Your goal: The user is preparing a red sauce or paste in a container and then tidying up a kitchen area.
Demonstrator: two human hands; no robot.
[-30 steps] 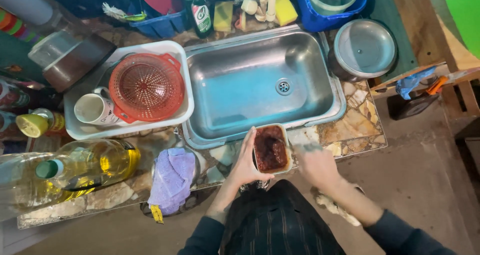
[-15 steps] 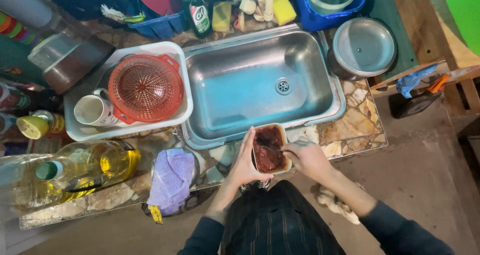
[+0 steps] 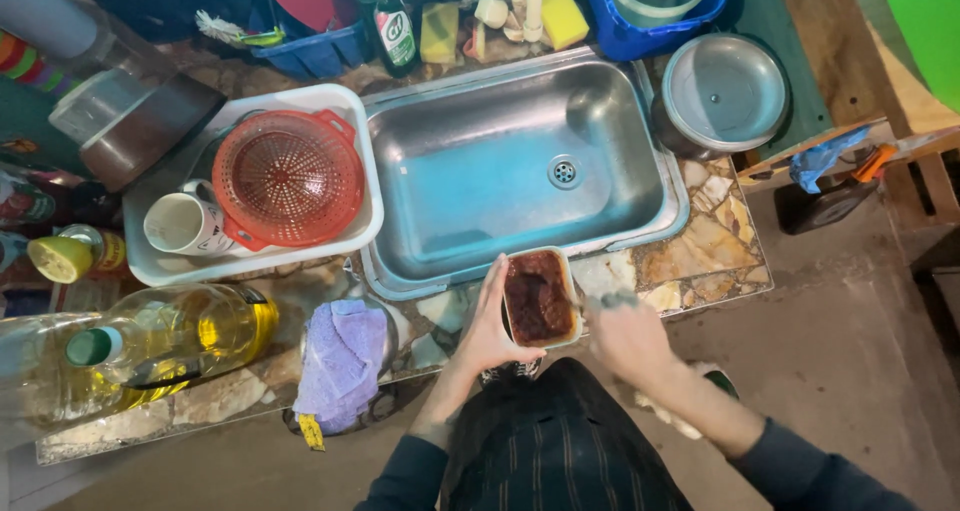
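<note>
A stone-patterned countertop (image 3: 700, 251) is fitted with a steel sink (image 3: 520, 171) — a white tray (image 3: 160, 266), purple cloth (image 3: 340, 356) and oil bottle (image 3: 150, 346) are supported on it.

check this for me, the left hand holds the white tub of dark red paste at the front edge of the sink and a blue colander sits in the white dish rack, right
Not quite: the colander is red, not blue, as the head view shows. The rest holds: the left hand holds the white tub of dark red paste at the front edge of the sink, and the colander sits in the white dish rack.
</note>
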